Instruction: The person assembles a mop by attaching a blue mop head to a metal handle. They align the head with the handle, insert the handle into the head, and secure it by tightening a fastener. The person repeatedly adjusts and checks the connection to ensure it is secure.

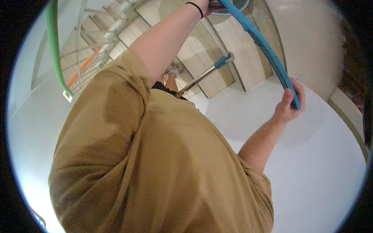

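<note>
A long, narrow blue strip (264,44), which looks like a flat mop plate, runs from the top edge down to the right. My right hand (291,100) grips its lower end, the thumb on one face and the fingers behind. At the top edge my left hand (203,5), with a black band at the wrist, is close to the strip's upper end. The frame cuts off most of that hand, so its fingers are hidden. A shiny metal pole (196,82) with a blue end piece (223,60) slants up from beside my body, apart from both hands.
Tiled stairs (217,79) with dark edges lie below me. A grey-blue bucket (237,7) stands at the top, partly behind the strip. On the left are a green handrail (54,46) and an orange bar (85,66). A white wall (311,163) curves along the right.
</note>
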A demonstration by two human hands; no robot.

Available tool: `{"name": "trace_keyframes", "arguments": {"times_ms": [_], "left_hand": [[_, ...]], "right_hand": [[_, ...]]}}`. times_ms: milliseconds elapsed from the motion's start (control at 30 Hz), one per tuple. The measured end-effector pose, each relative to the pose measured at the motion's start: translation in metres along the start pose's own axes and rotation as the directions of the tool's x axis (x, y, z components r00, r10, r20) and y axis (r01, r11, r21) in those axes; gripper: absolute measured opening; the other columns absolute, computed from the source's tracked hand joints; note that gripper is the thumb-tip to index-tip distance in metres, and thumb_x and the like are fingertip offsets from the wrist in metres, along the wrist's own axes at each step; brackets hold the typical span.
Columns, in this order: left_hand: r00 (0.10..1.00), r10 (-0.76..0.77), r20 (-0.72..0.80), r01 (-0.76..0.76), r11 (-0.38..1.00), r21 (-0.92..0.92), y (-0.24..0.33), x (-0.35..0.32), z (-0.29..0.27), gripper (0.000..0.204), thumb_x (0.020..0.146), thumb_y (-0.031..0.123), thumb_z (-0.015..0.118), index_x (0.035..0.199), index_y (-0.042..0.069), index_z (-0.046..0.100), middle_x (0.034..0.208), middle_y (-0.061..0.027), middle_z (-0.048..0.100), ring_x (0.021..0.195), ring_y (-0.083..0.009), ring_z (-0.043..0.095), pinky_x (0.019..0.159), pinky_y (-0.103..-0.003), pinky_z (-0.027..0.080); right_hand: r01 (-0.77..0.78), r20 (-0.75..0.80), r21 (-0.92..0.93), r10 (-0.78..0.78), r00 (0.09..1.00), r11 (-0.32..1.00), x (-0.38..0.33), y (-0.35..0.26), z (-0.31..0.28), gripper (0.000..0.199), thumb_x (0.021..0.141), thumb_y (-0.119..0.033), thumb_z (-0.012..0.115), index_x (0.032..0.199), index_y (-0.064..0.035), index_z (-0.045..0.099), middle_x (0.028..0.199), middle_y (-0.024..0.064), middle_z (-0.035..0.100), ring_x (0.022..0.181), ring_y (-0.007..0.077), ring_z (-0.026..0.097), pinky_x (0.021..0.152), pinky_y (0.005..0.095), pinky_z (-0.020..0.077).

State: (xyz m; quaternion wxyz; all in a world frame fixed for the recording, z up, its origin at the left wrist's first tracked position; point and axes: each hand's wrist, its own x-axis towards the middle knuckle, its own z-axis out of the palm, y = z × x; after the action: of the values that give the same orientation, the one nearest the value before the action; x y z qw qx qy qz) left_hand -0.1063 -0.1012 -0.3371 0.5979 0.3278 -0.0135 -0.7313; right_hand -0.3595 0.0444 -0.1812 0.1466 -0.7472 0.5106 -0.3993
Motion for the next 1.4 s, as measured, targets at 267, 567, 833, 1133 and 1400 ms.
{"name": "trace_keyframes", "arguments": {"times_ms": [267,567,833,1133,1400], "left_hand": [[0.990,-0.052,0.131,0.075,0.980,-0.182,-0.032,0.019,0.014,0.020,0.066,0.029,0.054,0.072,0.010,0.055,0.061,-0.0025,0.047,0.055,-0.0180,0.046,0.054,-0.033,0.040],[0.946,-0.215,0.244,0.255,0.955,-0.149,-0.042,0.009,0.032,0.018,0.063,0.024,0.054,0.070,0.009,0.047,0.091,-0.0069,0.053,0.059,-0.0232,0.049,0.059,-0.036,0.045],[0.921,-0.247,0.301,0.243,0.969,0.052,-0.068,0.050,0.023,0.021,0.064,0.026,0.055,0.076,0.011,0.049,0.071,-0.0075,0.048,0.059,-0.0204,0.048,0.053,-0.035,0.040],[0.944,-0.250,0.217,0.253,0.967,0.016,-0.087,0.043,0.014,0.019,0.069,0.022,0.058,0.069,0.005,0.050,0.081,-0.0075,0.041,0.065,-0.0243,0.039,0.067,-0.063,0.046],[0.936,-0.257,0.239,0.272,0.962,-0.029,-0.102,0.049,0.005,0.021,0.073,0.025,0.057,0.071,0.005,0.051,0.075,-0.0080,0.042,0.057,-0.0240,0.044,0.057,-0.059,0.050]], "right_hand": [[-0.065,0.727,-0.150,0.155,0.669,0.986,0.007,-0.052,-0.023,0.061,0.061,0.006,0.044,0.121,-0.0017,0.051,0.123,0.0193,0.052,0.115,0.0314,0.050,0.096,0.0348,0.0381],[-0.222,0.858,-0.145,0.234,0.456,0.964,0.019,-0.059,-0.047,0.077,0.053,0.011,0.041,0.128,-0.0070,0.047,0.127,0.0196,0.048,0.116,0.0323,0.049,0.096,0.0344,0.0375],[-0.214,0.910,-0.146,0.216,0.353,0.966,0.027,-0.035,-0.049,0.073,0.052,0.008,0.045,0.124,-0.0058,0.050,0.123,0.0210,0.051,0.109,0.0277,0.054,0.090,0.0301,0.0402],[-0.305,0.915,-0.260,0.335,0.226,0.916,0.037,-0.017,-0.040,0.056,0.056,0.003,0.050,0.112,0.0029,0.055,0.111,0.0217,0.056,0.087,0.0216,0.058,0.076,0.0271,0.0434],[-0.371,0.917,-0.269,0.355,0.183,0.889,0.041,-0.013,-0.033,0.053,0.055,0.000,0.052,0.107,0.0045,0.057,0.106,0.0200,0.058,0.081,0.0193,0.057,0.073,0.0262,0.0431]]}}
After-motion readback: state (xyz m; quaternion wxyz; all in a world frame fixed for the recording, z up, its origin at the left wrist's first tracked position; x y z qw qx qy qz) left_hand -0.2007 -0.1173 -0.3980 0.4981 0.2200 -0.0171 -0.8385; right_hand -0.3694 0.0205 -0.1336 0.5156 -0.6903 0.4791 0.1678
